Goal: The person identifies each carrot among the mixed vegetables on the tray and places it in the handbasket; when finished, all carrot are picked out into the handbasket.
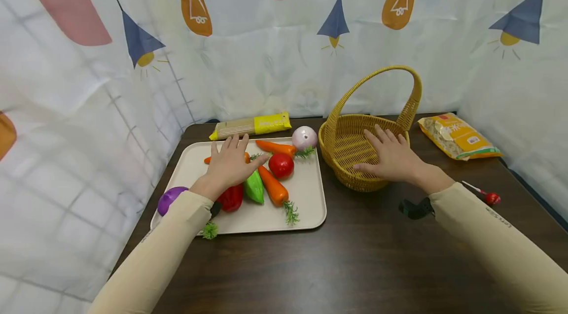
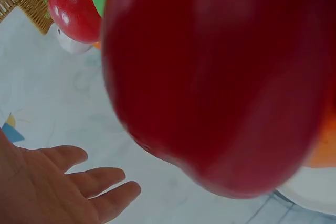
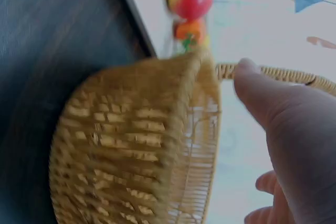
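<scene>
My left hand (image 1: 228, 163) hovers with spread fingers over a beige tray (image 1: 308, 203) of vegetables. Below it lie a red bell pepper (image 1: 231, 199), a green vegetable (image 1: 254, 188) and an orange carrot (image 1: 275, 188), partly covered by the hand. The pepper (image 2: 210, 77) fills much of the left wrist view, with the hand (image 2: 68, 187) apart from it. Over the front right of a wicker basket (image 1: 355, 178), my right hand (image 1: 392, 156) is spread, holding nothing. In the right wrist view its thumb overlaps the basket's handle (image 3: 286, 74); contact cannot be told.
Also on the tray are a tomato (image 1: 281, 165), another carrot (image 1: 270, 147), a pale onion (image 1: 304, 138) and a purple vegetable (image 1: 170, 199). A noodle pack (image 1: 253, 125) lies behind it. Right of the basket are a yellow bag (image 1: 459, 136) and a red lollipop (image 1: 491, 198).
</scene>
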Motion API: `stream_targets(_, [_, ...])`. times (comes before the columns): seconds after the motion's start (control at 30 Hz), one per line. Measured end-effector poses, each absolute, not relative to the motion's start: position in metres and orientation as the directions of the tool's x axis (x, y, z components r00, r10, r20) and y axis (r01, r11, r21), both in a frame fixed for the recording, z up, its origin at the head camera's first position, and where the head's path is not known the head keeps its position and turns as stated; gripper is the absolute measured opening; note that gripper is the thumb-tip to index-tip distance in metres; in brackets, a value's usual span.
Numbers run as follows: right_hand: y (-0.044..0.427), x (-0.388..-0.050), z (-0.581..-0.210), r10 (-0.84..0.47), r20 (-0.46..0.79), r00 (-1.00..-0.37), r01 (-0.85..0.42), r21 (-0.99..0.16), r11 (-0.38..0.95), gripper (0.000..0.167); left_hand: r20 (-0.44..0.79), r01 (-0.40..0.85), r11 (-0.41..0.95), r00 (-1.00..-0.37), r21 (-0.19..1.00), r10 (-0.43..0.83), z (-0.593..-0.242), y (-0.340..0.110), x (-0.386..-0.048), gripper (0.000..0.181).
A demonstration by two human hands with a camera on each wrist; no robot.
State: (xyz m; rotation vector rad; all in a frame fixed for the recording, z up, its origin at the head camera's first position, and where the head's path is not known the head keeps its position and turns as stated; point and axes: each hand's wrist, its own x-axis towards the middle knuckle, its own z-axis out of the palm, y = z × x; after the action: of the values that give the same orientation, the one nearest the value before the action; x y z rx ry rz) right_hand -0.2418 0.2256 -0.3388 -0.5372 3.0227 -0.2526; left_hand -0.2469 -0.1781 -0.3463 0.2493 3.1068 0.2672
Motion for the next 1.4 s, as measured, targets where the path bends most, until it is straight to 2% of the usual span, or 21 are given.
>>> stream_targets(0.2, [0.219,-0.225,-0.346,-0.348,0.041,-0.937,-0.347,-0.245,0.905,0.096,0.042,0.134,0.961,-0.991,0.242,0.127,-0.347,-0.199,-0.232,0.105])
stream_targets(0.43, [0.208,-0.206,-0.358,-0.307,0.286,-0.908,-0.401,-0.374,0.837,0.060,0.108,0.078,0.921,-0.993,0.382,0.039,-0.340,-0.235,-0.214,0.078])
stream_targets(0.57, [0.199,-0.192,-0.366,-0.244,0.457,-0.855,-0.460,-0.454,0.763,0.043,0.143,0.039,0.885,-0.989,0.464,-0.032,-0.341,-0.260,-0.208,0.066])
stream_targets(0.67, [0.186,-0.186,-0.372,-0.203,0.580,-0.789,-0.531,-0.476,0.701,0.031,0.170,-0.001,0.856,-0.980,0.517,-0.104,-0.342,-0.280,-0.203,0.060])
stream_targets(0.77, [0.169,-0.183,-0.375,-0.190,0.653,-0.733,-0.597,-0.485,0.639,0.021,0.186,-0.059,0.818,-0.962,0.573,-0.199,-0.346,-0.299,-0.200,0.056])
stream_targets(0.87, [0.152,-0.183,-0.378,-0.200,0.670,-0.715,-0.636,-0.504,0.584,0.016,0.184,-0.106,0.765,-0.941,0.635,-0.283,-0.353,-0.315,-0.198,0.055])
stream_targets(1.03, [0.128,-0.183,-0.389,-0.235,0.630,-0.740,-0.640,-0.554,0.533,0.013,0.148,-0.183,0.728,-0.919,0.661,-0.366,-0.368,-0.336,-0.199,0.056])
stream_targets(1.27, [0.108,-0.185,-0.411,-0.255,0.568,-0.782,-0.609,-0.614,0.502,0.013,0.097,-0.219,0.690,-0.917,0.689,-0.388,-0.388,-0.357,-0.199,0.055])
stream_targets(1.4, [0.099,-0.186,-0.418,-0.222,0.538,-0.813,-0.572,-0.670,0.473,0.012,0.029,-0.215,0.603,-0.929,0.769,-0.368,-0.398,-0.365,-0.198,0.054])
